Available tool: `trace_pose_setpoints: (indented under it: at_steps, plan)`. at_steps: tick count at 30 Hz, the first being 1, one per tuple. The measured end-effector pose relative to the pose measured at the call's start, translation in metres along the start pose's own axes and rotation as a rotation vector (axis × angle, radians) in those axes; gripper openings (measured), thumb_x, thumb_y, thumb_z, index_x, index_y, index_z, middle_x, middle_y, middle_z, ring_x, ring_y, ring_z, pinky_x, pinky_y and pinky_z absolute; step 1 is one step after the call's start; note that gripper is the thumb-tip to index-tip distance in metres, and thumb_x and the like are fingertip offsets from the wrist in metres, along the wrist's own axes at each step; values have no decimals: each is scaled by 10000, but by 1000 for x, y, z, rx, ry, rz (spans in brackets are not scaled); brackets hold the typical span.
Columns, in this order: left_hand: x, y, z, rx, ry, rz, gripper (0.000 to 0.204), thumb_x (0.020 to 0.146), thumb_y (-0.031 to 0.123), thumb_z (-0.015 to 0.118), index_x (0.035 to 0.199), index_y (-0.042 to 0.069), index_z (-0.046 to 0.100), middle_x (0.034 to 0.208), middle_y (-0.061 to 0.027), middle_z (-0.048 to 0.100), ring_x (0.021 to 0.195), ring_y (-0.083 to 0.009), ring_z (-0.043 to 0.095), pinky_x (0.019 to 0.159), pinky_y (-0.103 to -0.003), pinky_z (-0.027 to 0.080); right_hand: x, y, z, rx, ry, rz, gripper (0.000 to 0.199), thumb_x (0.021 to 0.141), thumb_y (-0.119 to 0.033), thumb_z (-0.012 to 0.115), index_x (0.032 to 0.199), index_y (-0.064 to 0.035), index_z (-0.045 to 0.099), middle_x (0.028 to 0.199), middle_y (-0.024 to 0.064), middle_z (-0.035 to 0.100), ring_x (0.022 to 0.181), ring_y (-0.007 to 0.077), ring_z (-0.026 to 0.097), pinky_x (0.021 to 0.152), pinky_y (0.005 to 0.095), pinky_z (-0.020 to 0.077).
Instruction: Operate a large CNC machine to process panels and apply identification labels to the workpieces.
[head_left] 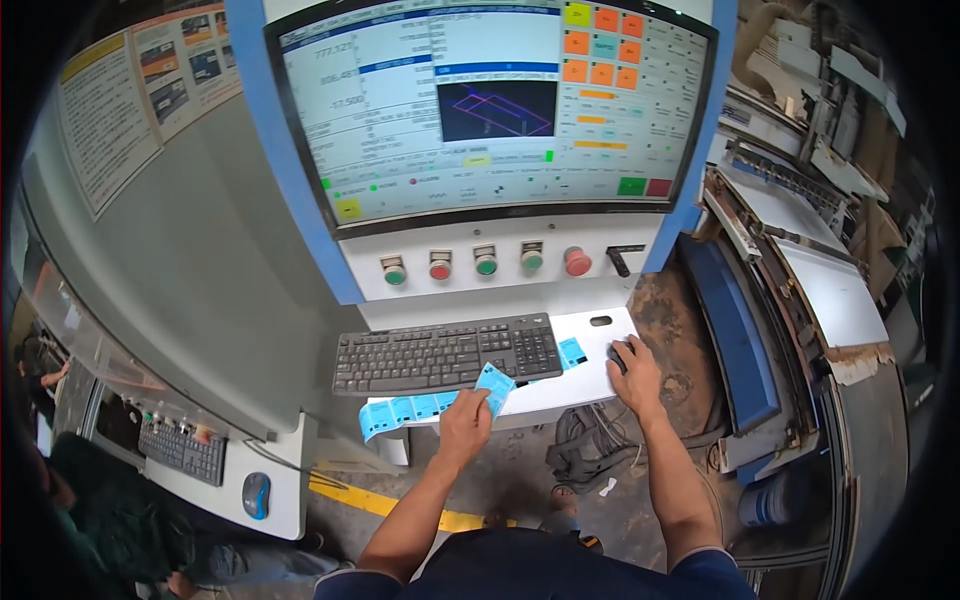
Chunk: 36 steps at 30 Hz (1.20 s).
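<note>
Your left hand (466,415) pinches a blue label (494,386) lifted off the strip (410,408) before the keyboard (446,353), angled up, probably for reading; your right hand (634,375) cups the mouse (617,356), its fingers curled over it.

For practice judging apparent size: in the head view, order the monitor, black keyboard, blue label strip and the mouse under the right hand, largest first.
1. Monitor
2. Keyboard
3. Label strip, which the left hand holds
4. Mouse, mostly hidden by the right hand, so its size is unsure
</note>
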<state>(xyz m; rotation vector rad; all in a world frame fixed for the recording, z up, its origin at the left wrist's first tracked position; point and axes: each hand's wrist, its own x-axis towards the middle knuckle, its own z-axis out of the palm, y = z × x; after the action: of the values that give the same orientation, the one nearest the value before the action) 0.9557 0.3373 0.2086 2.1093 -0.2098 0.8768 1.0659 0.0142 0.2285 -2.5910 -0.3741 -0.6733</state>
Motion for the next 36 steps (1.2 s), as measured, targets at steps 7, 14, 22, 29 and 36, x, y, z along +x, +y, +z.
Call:
trace_pose_setpoints:
  at_steps: [7,14,22,29,36]
  plan:
    - [0,-3,2,40,-46,54,175,866,2,590,1024,10,664,821,-173,596,708,-352,609,634,-432,483,-2,3,2,-19,48,10,391,817,-223,722,1202,-166,694,1293,201,602,1133,376,614,928,454,532]
    - [-1,-5,6,27,-31,48,171,876,-24,574,1018,-11,670,817,-171,593,696,-329,588,632,-404,468,-3,3,0,17,57,2,410,837,-239,695,1240,-168,664,1301,184,586,1140,386,608,920,468,531]
    - [-1,0,5,55,-72,44,169,913,5,566,1048,-35,660,890,-170,611,746,-301,599,662,-379,468,-5,4,-1,50,26,33,382,841,-195,671,1216,-123,656,1310,201,565,1166,379,587,972,471,509]
    - [0,-2,4,94,-72,36,199,852,-3,584,1027,8,676,856,-184,619,748,-371,618,667,-436,499,-3,2,3,68,138,-17,377,784,-168,712,1159,-138,691,1248,192,610,1068,358,637,872,456,552]
    - [4,5,3,53,-16,56,170,841,-14,604,991,10,681,840,-173,625,715,-356,637,632,-409,509,0,-3,-6,34,-1,39,420,823,-221,712,1234,-141,682,1354,223,566,1193,394,581,960,483,513]
